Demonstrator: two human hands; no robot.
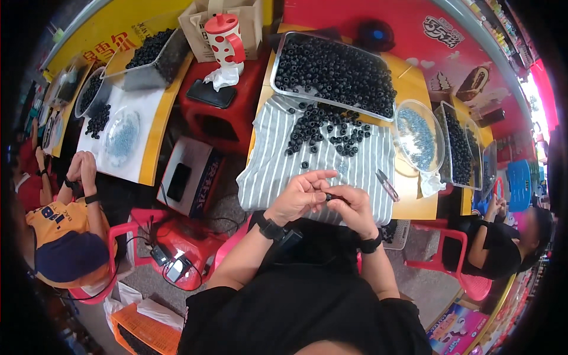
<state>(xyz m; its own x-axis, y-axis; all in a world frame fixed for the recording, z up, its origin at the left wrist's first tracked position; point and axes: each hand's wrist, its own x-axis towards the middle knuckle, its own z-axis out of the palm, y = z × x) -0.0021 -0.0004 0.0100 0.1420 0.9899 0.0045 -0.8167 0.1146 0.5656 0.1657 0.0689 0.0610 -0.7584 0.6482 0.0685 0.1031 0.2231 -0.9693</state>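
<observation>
My left hand (pixel 300 198) and my right hand (pixel 353 210) meet over the near edge of a grey-and-white striped cloth (pixel 266 171). Thumbs and fingertips of both pinch a small black part (pixel 328 197), largely covered by the fingers. Loose black ring-shaped parts (pixel 305 131) lie piled on the cloth just beyond, one stray piece (pixel 305 165) closer to my left hand. A pair of small snips (pixel 387 184) rests on the cloth to the right of my right hand.
Behind the pile stands a clear tray (pixel 333 103) full of black rings. To its right are an oval dish (pixel 439 155) of tiny clear pieces and another bin (pixel 457 148). Co-workers sit left (pixel 65 236) and right (pixel 491 242). A red stool (pixel 216 112) bears a phone (pixel 211 93) and dotted cup (pixel 225 44).
</observation>
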